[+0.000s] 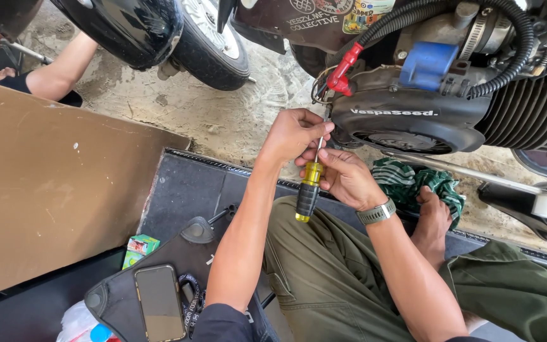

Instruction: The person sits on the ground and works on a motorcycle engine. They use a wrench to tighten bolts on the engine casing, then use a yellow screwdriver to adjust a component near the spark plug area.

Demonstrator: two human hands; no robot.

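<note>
Seated beside a scooter engine (pixel 413 120), working a screwdriver (pixel 309 190) at the fan cover. Right hand (pixel 348 177) closed round the yellow-black handle at centre; left hand (pixel 294 134) pinching the shaft, tip toward one o'clock under a red cap (pixel 343 71). Likely mid-turn on a screw; next calls for steady pressure, tip seated. Phone (pixel 159 303) at seven o'clock.

The ground (pixel 223 120) is rough, sandy concrete, pale and gritty, in bright daylight. A black ribbed rubber mat (pixel 191 187) lies over it, its edge running across to the right. A large sheet of brown cardboard (pixel 45 190) covers the left side. A black scooter wheel (pixel 213 44) stands on the concrete at the top, casting a soft shadow.
</note>
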